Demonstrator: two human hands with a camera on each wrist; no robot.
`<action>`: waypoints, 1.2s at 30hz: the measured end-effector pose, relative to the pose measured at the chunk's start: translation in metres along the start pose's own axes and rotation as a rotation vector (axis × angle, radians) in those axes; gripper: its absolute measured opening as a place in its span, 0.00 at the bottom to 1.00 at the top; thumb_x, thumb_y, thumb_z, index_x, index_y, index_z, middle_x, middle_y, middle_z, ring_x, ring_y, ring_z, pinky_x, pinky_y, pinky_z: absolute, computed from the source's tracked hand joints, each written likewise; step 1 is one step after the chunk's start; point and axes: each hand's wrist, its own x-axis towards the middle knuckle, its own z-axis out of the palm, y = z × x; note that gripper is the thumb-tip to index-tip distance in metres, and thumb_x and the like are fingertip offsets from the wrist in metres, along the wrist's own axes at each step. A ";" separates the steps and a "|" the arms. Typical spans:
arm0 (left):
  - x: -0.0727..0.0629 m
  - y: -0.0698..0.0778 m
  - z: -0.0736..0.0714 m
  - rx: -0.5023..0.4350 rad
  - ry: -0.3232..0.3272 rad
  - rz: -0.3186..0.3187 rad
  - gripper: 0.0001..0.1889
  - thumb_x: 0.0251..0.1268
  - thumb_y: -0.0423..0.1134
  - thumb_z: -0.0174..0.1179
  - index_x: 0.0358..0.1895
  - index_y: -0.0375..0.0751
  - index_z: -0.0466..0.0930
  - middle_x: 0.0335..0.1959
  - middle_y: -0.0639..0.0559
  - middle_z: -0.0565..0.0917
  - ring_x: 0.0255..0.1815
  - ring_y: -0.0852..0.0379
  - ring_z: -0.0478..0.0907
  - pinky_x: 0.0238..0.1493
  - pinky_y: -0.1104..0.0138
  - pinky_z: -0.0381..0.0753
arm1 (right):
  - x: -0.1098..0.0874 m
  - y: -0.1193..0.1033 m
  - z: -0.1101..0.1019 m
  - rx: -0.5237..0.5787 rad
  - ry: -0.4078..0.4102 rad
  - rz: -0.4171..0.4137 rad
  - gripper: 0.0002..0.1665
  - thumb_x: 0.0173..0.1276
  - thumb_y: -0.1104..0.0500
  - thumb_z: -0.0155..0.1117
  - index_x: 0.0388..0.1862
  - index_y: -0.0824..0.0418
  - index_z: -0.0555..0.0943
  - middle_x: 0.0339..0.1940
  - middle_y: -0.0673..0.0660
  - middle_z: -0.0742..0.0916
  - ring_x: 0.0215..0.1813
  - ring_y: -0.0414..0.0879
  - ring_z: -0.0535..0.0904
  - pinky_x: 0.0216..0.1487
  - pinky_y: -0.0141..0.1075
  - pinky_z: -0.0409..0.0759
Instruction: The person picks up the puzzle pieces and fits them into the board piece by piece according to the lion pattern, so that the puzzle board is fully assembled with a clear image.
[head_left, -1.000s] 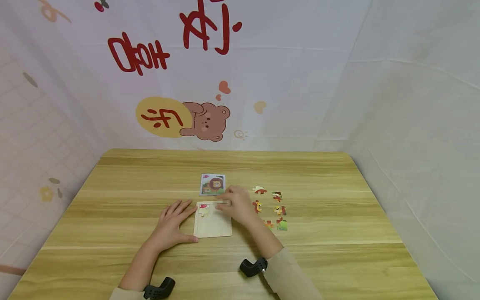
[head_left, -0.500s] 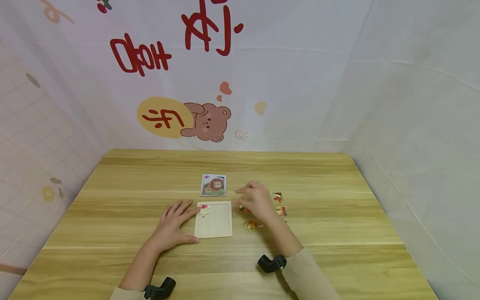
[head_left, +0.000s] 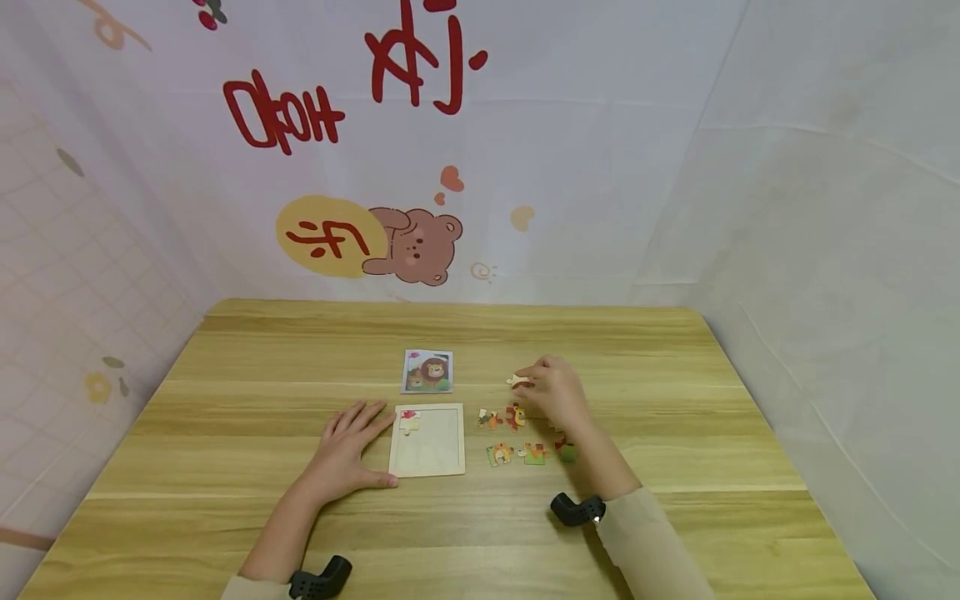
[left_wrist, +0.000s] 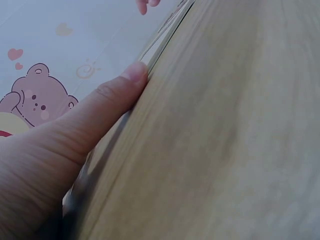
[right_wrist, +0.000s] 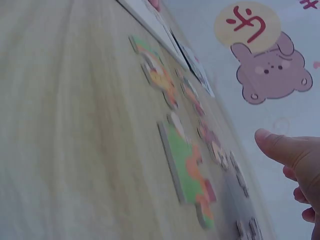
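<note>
On the table (head_left: 427, 533), the left hand (head_left: 345, 450) is laid with spread fingers, nothing being grasped; the tray (head_left: 427, 475) is touched along its left edge by thumb and forefinger. If this support became weak, the tray could be pushed aside when pressed. In its upper left corner one pink-and-cream piece (head_left: 408, 422) is placed.

To the right, loose pieces such as the green-and-orange piece (head_left: 535, 454) are lying flat; by a low forearm they might be dragged out of order. Farther, the cream-and-brown piece (head_left: 518, 382) is reached by the right hand (head_left: 557, 393), whose thumb and fingers are parted, with no firm grip seen. Because it is thin, it might slip if only its edge were caught. Beyond the tray, the lion card (head_left: 427, 372) is found.
</note>
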 end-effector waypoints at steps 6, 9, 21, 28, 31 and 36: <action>0.000 0.001 0.000 -0.007 -0.014 -0.007 0.55 0.37 0.72 0.67 0.70 0.44 0.67 0.73 0.43 0.59 0.73 0.36 0.46 0.64 0.36 0.40 | 0.001 0.016 -0.007 -0.034 -0.116 0.090 0.19 0.52 0.52 0.77 0.43 0.57 0.88 0.32 0.54 0.81 0.35 0.47 0.73 0.39 0.43 0.69; 0.000 0.001 0.000 -0.009 -0.002 0.006 0.54 0.37 0.71 0.68 0.70 0.44 0.67 0.73 0.43 0.59 0.73 0.35 0.46 0.63 0.36 0.40 | 0.002 0.021 -0.009 -0.029 -0.172 0.150 0.21 0.52 0.50 0.77 0.45 0.55 0.88 0.34 0.52 0.81 0.36 0.47 0.72 0.42 0.44 0.67; 0.001 0.002 -0.001 -0.010 -0.015 -0.003 0.54 0.38 0.71 0.67 0.71 0.45 0.66 0.73 0.43 0.59 0.73 0.36 0.45 0.64 0.36 0.39 | 0.005 0.036 -0.005 -0.003 -0.256 0.204 0.18 0.56 0.49 0.75 0.45 0.52 0.88 0.30 0.47 0.78 0.34 0.45 0.68 0.37 0.40 0.64; 0.001 0.003 -0.002 -0.003 -0.031 -0.016 0.55 0.38 0.71 0.67 0.71 0.45 0.65 0.74 0.44 0.58 0.74 0.37 0.45 0.65 0.37 0.39 | 0.006 0.035 -0.005 0.033 -0.249 0.216 0.17 0.56 0.50 0.75 0.44 0.53 0.88 0.31 0.47 0.79 0.34 0.45 0.69 0.37 0.40 0.65; 0.001 0.004 -0.003 -0.001 -0.031 -0.015 0.55 0.38 0.71 0.68 0.71 0.45 0.65 0.74 0.44 0.58 0.74 0.37 0.45 0.65 0.37 0.39 | 0.005 0.033 -0.006 0.041 -0.241 0.207 0.17 0.56 0.51 0.75 0.44 0.54 0.88 0.31 0.48 0.79 0.34 0.46 0.69 0.37 0.40 0.65; 0.002 0.005 -0.004 -0.006 -0.037 -0.021 0.55 0.37 0.71 0.68 0.71 0.45 0.65 0.74 0.44 0.58 0.74 0.37 0.45 0.65 0.37 0.39 | 0.003 0.028 -0.007 0.057 -0.206 0.159 0.17 0.55 0.50 0.75 0.43 0.55 0.88 0.32 0.49 0.81 0.34 0.45 0.70 0.39 0.41 0.67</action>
